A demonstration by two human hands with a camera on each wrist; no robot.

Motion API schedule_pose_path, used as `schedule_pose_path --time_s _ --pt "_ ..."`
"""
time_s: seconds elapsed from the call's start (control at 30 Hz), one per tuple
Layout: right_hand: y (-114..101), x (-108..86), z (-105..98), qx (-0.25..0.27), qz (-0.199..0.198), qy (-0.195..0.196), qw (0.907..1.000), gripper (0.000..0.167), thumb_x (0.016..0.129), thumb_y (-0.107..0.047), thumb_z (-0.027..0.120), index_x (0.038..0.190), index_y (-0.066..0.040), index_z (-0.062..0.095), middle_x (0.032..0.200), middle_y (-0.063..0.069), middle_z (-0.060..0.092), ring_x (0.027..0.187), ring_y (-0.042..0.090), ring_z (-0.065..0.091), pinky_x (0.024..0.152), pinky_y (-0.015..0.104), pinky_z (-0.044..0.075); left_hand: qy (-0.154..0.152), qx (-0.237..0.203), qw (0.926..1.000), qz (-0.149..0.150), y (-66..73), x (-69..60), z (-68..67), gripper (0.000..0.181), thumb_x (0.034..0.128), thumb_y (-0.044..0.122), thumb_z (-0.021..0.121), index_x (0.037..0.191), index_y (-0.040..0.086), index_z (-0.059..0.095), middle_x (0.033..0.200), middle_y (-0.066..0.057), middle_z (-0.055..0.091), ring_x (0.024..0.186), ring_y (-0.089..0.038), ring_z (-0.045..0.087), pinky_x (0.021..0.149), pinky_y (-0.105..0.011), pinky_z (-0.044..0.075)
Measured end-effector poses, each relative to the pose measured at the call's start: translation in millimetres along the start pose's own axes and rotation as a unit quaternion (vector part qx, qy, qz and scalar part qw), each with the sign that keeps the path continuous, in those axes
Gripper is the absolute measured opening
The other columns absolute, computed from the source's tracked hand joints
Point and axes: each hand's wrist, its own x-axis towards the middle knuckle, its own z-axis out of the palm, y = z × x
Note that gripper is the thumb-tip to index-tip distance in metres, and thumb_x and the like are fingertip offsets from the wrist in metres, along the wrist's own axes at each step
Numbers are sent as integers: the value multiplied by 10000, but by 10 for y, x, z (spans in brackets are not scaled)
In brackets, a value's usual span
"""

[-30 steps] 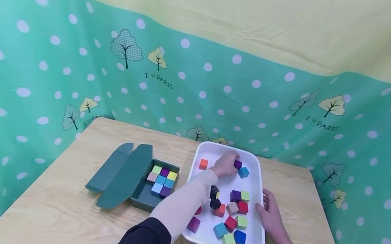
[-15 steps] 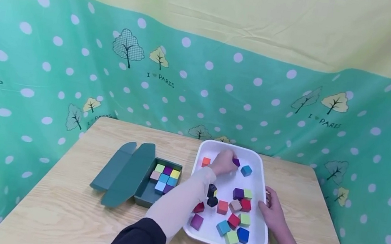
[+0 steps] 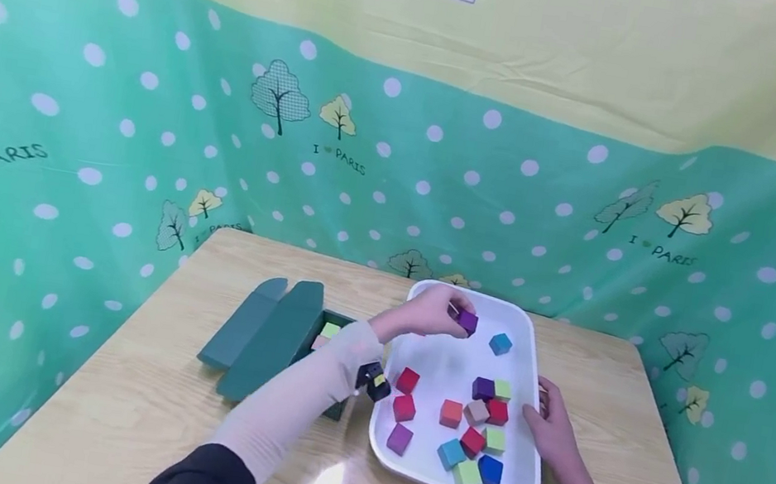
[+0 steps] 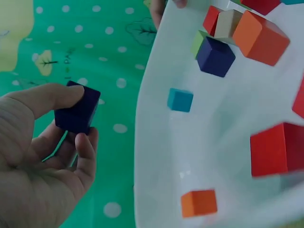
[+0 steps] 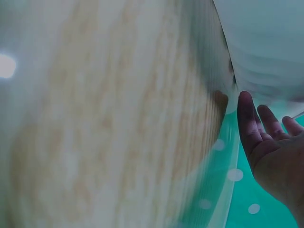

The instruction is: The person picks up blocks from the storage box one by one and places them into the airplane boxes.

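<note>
Between thumb and fingers, my left hand (image 3: 432, 312) pinches a dark purple cube (image 3: 467, 322) over the far part of the white tray (image 3: 381, 450). The left wrist view shows the cube (image 4: 77, 109) held up in the left hand (image 4: 42, 156), the thumb on its upper side. My right hand (image 3: 551, 430) rests against the tray's right side; its fingers look extended in the right wrist view, where the hand (image 5: 273, 147) is beside the white wall. A blue-teal cube (image 3: 501, 343) lies right of the held one.
Several coloured cubes lie in the tray, among them a red (image 3: 408, 381), an orange (image 3: 451, 414) and a dark blue one (image 3: 490, 471). Left of it is a dark green box (image 3: 336, 411) with its lid (image 3: 275, 342) folded open; my left arm hides most of its cubes.
My left hand has lifted the purple cube off the tray floor, and its forearm has swung left across the green box. The right hand stays at the tray's side.
</note>
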Motion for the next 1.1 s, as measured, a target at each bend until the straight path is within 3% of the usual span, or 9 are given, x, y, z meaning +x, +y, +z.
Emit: schedule_pose_path --time_s 0.17,0.4,0.67,0.93,1.1 --pt "22 3 0 -5 -36 -7 10000 610 1009 -96 457 1522 -12 137 1488 307 272 1337 478 321 1000 527 374 152 105 9998 74 2 -281 -256 279 786 81 798 1046 77 698 945 12 668 851 -116 635 735 -240 518" --pt "0 -13 8 -169 224 -40 9996 641 1020 -175 455 1535 -25 106 1522 292 212 1372 477 247 1040 563 314 236 -193 9995 111 -19 -763 -601 322 801 87 793 1101 73 678 992 -22 668 899 -158 644 761 -285 541" --pt "-10 -7 -9 -202 136 -66 9997 644 1021 -182 452 1536 -20 100 1523 295 208 1365 487 254 1036 566 318 292 -237 9990 -249 -179 -1333 -993 348 821 99 776 1144 59 651 1057 -63 655 942 -211 643 778 -326 546" --pt "-40 -26 -37 -532 198 -166 9983 663 1020 -182 454 1547 -43 77 1529 297 195 1348 517 257 1019 586 327 423 715 9952 -515 -469 -1713 -1165 315 796 133 804 1087 116 683 968 -11 632 855 -277 575 623 -319 508" --pt "-75 -24 -31 -749 184 -238 9967 672 1015 -186 458 1550 -50 74 1528 301 192 1347 530 243 1008 598 328 288 935 9938 -533 -586 -1828 -1184 309 804 117 795 1087 93 675 967 -8 629 847 -204 582 677 -301 524"
